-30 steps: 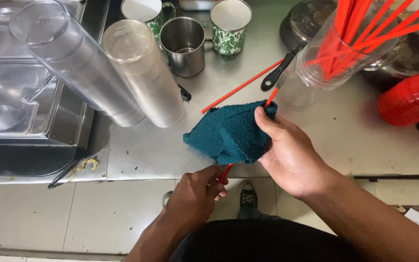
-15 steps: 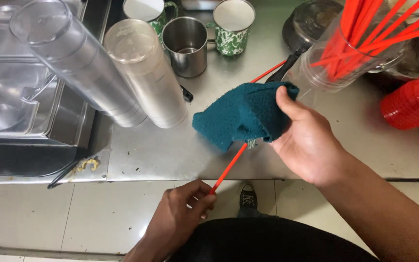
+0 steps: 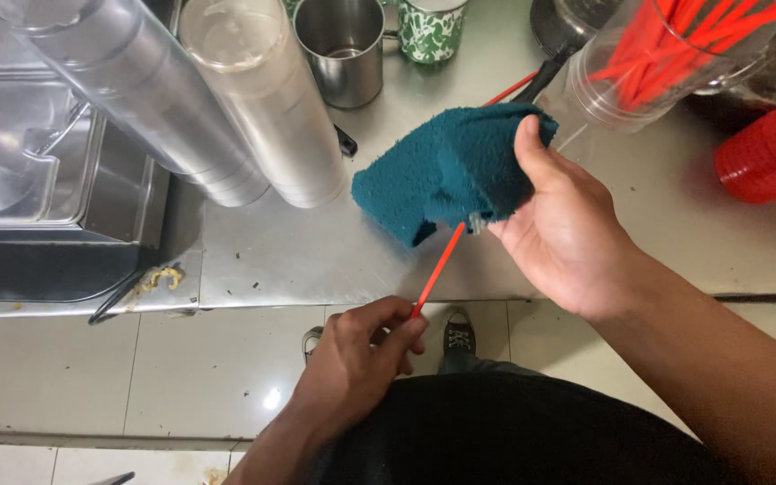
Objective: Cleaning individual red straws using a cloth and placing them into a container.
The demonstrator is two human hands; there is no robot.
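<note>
My right hand (image 3: 560, 224) grips a teal cloth (image 3: 446, 171) folded around a long red straw (image 3: 437, 268), above the steel counter (image 3: 316, 251). The straw's far tip (image 3: 509, 90) pokes out behind the cloth. My left hand (image 3: 361, 355) pinches the straw's near end, below the counter's front edge. A clear jar (image 3: 626, 76) packed with several red straws leans at the back right, just beyond the cloth.
Two tall stacks of clear plastic cups (image 3: 262, 103) lean at the back left. A steel mug (image 3: 343, 49) and a green patterned mug (image 3: 431, 27) stand behind. A steel sink (image 3: 38, 171) lies on the left, a red ribbed thing (image 3: 770, 153) at far right. Tiled floor below.
My right hand has slid the cloth up along the straw, away from me, baring more of the red shaft. My left hand stays pinched on the near end.
</note>
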